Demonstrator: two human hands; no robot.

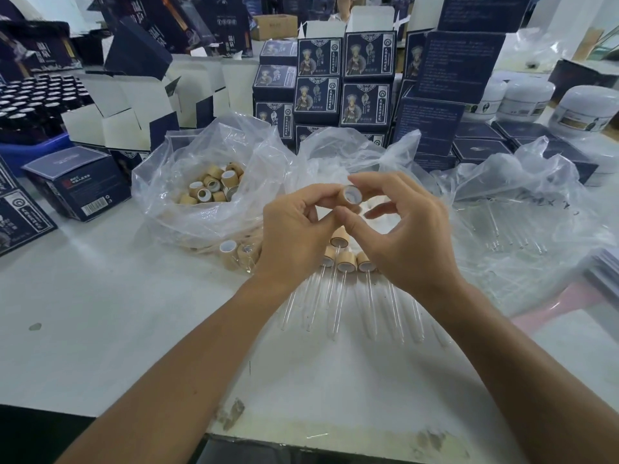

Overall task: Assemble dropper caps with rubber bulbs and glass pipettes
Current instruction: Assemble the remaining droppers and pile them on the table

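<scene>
Low in the frame, finished droppers lie in a row on the white surface, glass tips pointing toward the person. Above them, at mid-frame, the left hand and right hand meet, fingers of both pinching one bamboo cap with its white opening facing the camera. Whether a bulb sits inside, I cannot tell. Best to hold the cap square and seat the bulb evenly. Beyond, upper left, a bag of loose caps; at right, bagged pipettes.

On the white table, the clear plastic bag of tan wooden caps lies left of the clear plastic bag of glass pipettes, with stacked dark-blue printed boxes behind and finished clear-glass droppers in front.
</scene>
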